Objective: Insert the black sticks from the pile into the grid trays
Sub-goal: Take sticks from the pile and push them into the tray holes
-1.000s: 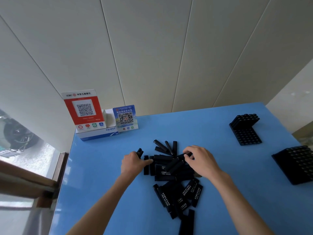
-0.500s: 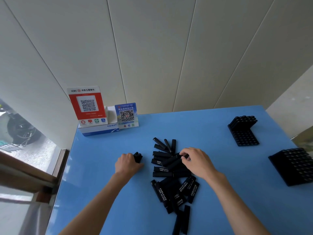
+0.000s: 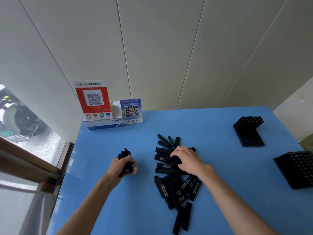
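Black sticks (image 3: 174,180): most lie piled mid-table. My left hand (image 3: 124,164) grips a small bundle; my right hand (image 3: 187,160) curls onto the pile (grasp unclear). Far tray (image 3: 249,137) partly filled, near tray (image 3: 298,168) seemingly unfilled.

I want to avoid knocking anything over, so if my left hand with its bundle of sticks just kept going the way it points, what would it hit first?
Probably nothing soon: the left hand points up-table over bare blue table. Further along, likely the white box under the QR signs, though depth is unclear.

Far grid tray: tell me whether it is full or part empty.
Part empty. The far grid tray has sticks only along its back edge; the nearer holes show bare.
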